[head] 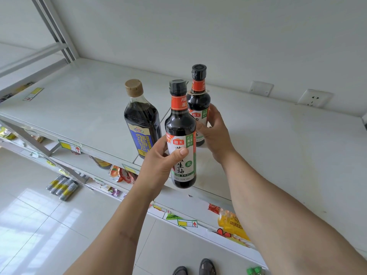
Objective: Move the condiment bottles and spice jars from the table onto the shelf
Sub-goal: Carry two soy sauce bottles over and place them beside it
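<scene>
- The left hand (158,155) grips a soy bottle (181,135) by its label, thumb across the front, holding it over the front edge of the top shelf (79,96); its base looks clear of the board.
- The right hand (215,133) is wrapped round a second soy bottle (198,100) farther back; whether that one already stands on the shelf cannot be told.
- To do this step well, I judge: keep both bottles upright, lower each base flat onto the shelf well in from the edge, and let go only once each stands firm.
- A brown-capped bottle (142,118) stands just left of the front bottle; it is the nearest thing to knock, so set down to its right with a gap.
- The two held bottles are close together, and glass may clink.
- Wall sockets (314,99) sit behind the shelf, well apart.
- Lower shelves hold snack packets (232,223); tubes (62,187) lie on the floor.
</scene>
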